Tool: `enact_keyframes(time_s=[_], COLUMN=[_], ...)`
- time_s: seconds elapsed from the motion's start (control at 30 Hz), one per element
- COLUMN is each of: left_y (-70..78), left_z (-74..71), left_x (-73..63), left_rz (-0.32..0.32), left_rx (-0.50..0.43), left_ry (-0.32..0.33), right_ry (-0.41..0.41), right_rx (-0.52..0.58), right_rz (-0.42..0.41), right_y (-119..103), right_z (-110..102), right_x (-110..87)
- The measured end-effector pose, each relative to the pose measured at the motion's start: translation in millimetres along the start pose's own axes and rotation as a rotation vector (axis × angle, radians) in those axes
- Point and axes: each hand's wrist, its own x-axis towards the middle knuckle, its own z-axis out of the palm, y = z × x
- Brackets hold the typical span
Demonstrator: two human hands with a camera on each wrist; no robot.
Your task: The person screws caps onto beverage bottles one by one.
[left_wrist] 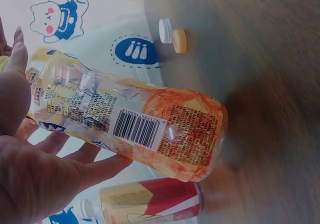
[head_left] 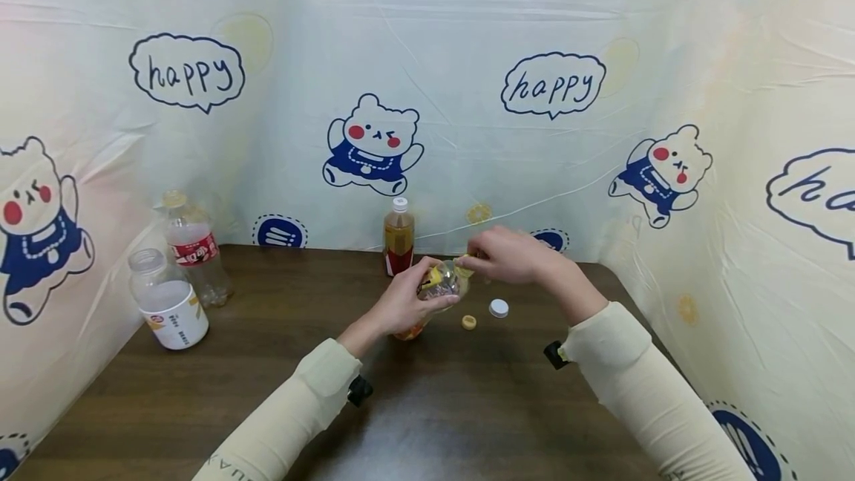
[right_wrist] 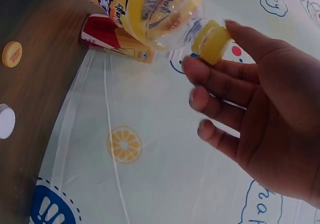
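My left hand (head_left: 401, 301) grips a clear plastic drink bottle (left_wrist: 135, 116) with an orange and yellow printed label and a barcode. The bottle is tilted, its neck toward my right hand (head_left: 510, 254). A yellow cap (right_wrist: 211, 42) sits at the bottle's mouth. Thumb and index finger of the right hand pinch this cap, while the other fingers stay loosely bent beside it. On the table below lie two loose caps, a yellow-orange one (head_left: 469, 323) and a white one (head_left: 498, 308).
Behind the left hand stands a white-capped bottle of amber drink (head_left: 399, 236) with a red label part. At the table's left are a red-labelled cola bottle (head_left: 195, 251) and an uncapped white-labelled bottle (head_left: 170, 306). A printed curtain (head_left: 454, 43) encloses the brown table (head_left: 427, 421).
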Motion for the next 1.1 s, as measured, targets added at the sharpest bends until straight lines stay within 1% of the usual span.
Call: enact_keyframes(time_s=[0.07,0.17,0.23,0.37,0.47,0.63,0.77,0.87,0.93,1.1], left_y=[-0.2,-0.8,-2.4,-4.9,-5.0,-3.2,-1.3,-0.7,-1.0,-2.6], left_z=[0.6,0.2,-0.7,-2.1,-2.5,-2.7,-2.8,-2.7,-2.5,-1.6], left_x=[0.0,0.1,0.5,0.0,-0.8,-1.8,-2.6,-2.9,-2.7,-2.2], left_rz=[0.004,0.01,0.01,0.001,0.001,-0.003,-0.005,-0.001,0.002,0.01], left_rx=[-0.001,-0.005,-0.009,-0.016,-0.016,-0.018,-0.018,-0.016,-0.013,-0.011], left_ry=[-0.004,0.0,0.005,0.011,0.009,0.004,-0.003,-0.01,-0.013,-0.011], right_ry=[0.009,0.016,0.008,-0.045,-0.073,-0.072,-0.046,-0.026,-0.019,-0.028], right_rx=[-0.02,-0.028,-0.004,0.072,0.109,0.124,0.1,0.067,0.046,0.027], right_rz=[0.034,0.036,0.0,-0.076,-0.103,-0.122,-0.148,-0.136,-0.112,-0.055], right_y=[0,3,4,5,5,5,5,5,4,0], right_z=[0,-3,-6,-8,-7,-4,-1,0,0,0], right_x=[-0.7,-2.6,-5.2,-8.1,-7.8,-3.3,0.5,1.9,2.4,2.5])
